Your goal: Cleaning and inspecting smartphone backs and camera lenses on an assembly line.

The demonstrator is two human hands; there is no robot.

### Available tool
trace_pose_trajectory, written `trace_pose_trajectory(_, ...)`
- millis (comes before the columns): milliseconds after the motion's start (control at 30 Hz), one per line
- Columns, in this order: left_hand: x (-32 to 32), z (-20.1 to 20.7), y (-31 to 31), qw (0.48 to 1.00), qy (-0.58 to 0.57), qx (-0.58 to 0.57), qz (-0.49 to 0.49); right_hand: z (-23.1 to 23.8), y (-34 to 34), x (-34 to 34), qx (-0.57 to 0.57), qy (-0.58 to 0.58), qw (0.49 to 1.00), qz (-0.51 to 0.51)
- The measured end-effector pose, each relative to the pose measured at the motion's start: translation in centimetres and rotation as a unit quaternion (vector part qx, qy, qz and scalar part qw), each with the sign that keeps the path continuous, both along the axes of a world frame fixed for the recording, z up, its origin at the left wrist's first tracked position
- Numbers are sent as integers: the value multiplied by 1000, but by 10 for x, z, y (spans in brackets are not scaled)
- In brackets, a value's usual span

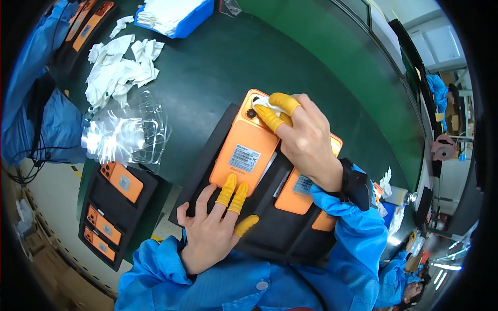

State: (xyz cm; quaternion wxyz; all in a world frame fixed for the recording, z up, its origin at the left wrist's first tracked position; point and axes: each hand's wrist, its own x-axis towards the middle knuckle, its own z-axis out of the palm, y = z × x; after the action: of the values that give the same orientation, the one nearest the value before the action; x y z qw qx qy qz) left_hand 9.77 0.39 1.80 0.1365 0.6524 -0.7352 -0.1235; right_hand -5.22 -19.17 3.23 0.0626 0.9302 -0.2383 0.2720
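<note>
An orange smartphone point(239, 150) lies back side up and slanted on a black foam tray point(193, 194), with a printed label on its back. On the phone's lower end rest the outstretched fingers of my left hand point(215, 228); yellow finger cots cover several fingertips, and the thumb stands apart. My right hand point(306, 132), also in yellow cots, pinches a white cloth point(268, 105) against the camera area at the phone's top, partly covering the lenses. Beneath my right wrist a second orange phone point(291, 199) sits in the tray, and my sleeve partly hides a third phone point(323, 222).
To the left are crumpled white cloths point(111, 72), clear plastic films point(127, 132) and another black tray point(132, 217) with orange phones. A blue bin point(179, 26) of white cloths stands at the back. Blue-clothed people are at the left and lower right.
</note>
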Motion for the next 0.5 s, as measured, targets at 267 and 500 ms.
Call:
trace_pose_trajectory(267, 1, -5, -1, 1000, 16, -26, -6, -7, 8, 1, 28, 3, 999, 16)
trace_pose_trajectory(500, -2, -2, -2, 999, 5, -34, -4, -5, 4, 4, 14, 8, 1000, 18)
